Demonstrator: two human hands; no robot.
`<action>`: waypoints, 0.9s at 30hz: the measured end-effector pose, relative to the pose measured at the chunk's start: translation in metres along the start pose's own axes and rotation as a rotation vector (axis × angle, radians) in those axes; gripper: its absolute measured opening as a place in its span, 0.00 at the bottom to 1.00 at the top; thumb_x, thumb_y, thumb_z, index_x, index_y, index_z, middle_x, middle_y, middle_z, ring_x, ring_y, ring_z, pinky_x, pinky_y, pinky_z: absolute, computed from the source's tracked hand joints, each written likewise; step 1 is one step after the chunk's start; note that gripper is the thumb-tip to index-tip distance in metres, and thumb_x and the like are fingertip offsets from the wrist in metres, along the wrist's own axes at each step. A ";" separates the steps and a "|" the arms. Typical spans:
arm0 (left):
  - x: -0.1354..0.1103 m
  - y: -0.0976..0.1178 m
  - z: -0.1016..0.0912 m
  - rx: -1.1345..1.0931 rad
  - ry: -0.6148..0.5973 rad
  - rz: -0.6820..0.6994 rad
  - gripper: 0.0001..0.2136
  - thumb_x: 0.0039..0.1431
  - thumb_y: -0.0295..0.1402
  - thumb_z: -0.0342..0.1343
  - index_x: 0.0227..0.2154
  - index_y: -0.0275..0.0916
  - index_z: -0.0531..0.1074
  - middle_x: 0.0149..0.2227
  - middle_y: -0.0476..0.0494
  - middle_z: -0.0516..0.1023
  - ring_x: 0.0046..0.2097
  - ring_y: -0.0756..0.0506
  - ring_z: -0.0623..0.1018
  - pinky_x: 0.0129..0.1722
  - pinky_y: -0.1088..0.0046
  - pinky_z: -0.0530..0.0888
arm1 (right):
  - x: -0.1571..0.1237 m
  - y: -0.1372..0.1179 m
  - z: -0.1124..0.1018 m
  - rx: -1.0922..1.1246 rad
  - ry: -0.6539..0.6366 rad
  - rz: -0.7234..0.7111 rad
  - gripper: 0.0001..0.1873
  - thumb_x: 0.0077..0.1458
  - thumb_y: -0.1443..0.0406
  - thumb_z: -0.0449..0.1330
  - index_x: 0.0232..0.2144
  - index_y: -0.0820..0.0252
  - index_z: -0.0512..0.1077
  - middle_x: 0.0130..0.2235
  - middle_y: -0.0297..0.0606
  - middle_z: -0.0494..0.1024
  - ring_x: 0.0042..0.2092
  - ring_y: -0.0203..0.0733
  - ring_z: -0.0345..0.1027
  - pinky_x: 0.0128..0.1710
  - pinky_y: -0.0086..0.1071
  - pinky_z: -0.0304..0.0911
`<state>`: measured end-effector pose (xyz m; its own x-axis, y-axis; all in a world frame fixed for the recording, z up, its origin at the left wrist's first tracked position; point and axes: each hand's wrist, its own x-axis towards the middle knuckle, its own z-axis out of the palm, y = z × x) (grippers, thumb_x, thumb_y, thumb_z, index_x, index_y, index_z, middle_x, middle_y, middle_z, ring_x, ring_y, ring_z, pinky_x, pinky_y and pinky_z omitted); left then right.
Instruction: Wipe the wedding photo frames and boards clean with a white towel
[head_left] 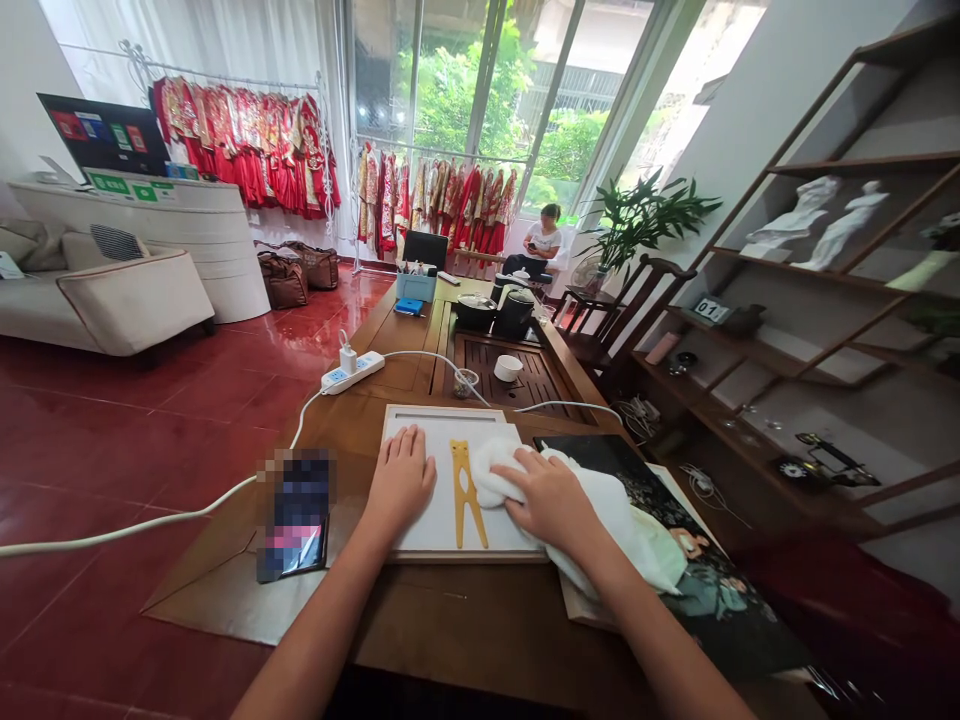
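Observation:
A white rectangular board (pixel 420 530) with a pale wooden edge lies on the table in front of me. My left hand (pixel 403 475) rests flat on its left side, fingers stretched and holding nothing. On the board's middle is a flat, long-legged yellow cat-shaped piece (pixel 460 485), between my two hands. My right hand (pixel 546 495) grips a fluffy wad of white cotton batting (pixel 491 470) just right of the cat shape; part of the wad is hidden under the fingers. More white batting spreads to the right, beneath my right forearm.
A dark picture panel (pixel 720 570) lies at the right. A phone (pixel 300 520) is on the left, with a power strip (pixel 352 372) and cables beyond it. Farther back are a tea tray (pixel 480 362), white cup (pixel 508 368), kettle (pixel 514 312) and a seated person (pixel 543 240).

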<state>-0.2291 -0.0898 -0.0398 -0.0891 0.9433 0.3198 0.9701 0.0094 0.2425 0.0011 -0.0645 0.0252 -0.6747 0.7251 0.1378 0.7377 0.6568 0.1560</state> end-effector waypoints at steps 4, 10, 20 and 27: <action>-0.001 0.001 -0.001 0.001 0.004 -0.003 0.24 0.65 0.38 0.37 0.60 0.34 0.57 0.64 0.38 0.59 0.64 0.41 0.58 0.62 0.61 0.55 | -0.031 -0.006 -0.013 0.075 -0.043 -0.068 0.22 0.51 0.65 0.57 0.50 0.46 0.70 0.47 0.41 0.70 0.45 0.45 0.64 0.46 0.37 0.52; -0.001 0.001 0.000 -0.005 0.000 -0.003 0.24 0.64 0.38 0.38 0.60 0.34 0.58 0.64 0.38 0.59 0.64 0.41 0.57 0.62 0.61 0.56 | -0.031 -0.001 -0.025 0.099 0.006 -0.078 0.25 0.50 0.66 0.57 0.52 0.45 0.68 0.49 0.41 0.69 0.46 0.46 0.64 0.46 0.37 0.53; 0.000 0.001 0.000 -0.003 0.015 0.021 0.23 0.64 0.37 0.38 0.60 0.33 0.58 0.63 0.37 0.59 0.64 0.41 0.58 0.61 0.60 0.57 | 0.065 -0.020 -0.023 0.069 0.028 -0.058 0.22 0.54 0.59 0.56 0.53 0.47 0.67 0.49 0.42 0.68 0.49 0.47 0.61 0.47 0.37 0.53; 0.001 0.002 0.000 -0.002 0.031 0.022 0.22 0.64 0.36 0.38 0.58 0.34 0.61 0.63 0.38 0.60 0.63 0.41 0.59 0.61 0.60 0.56 | 0.105 -0.026 -0.012 -0.021 -0.044 -0.106 0.17 0.55 0.59 0.54 0.47 0.50 0.71 0.47 0.42 0.69 0.48 0.47 0.62 0.44 0.37 0.54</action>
<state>-0.2269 -0.0892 -0.0388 -0.0753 0.9324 0.3536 0.9715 -0.0114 0.2369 -0.0893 -0.0080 0.0469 -0.7469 0.6605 0.0770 0.6614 0.7260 0.1884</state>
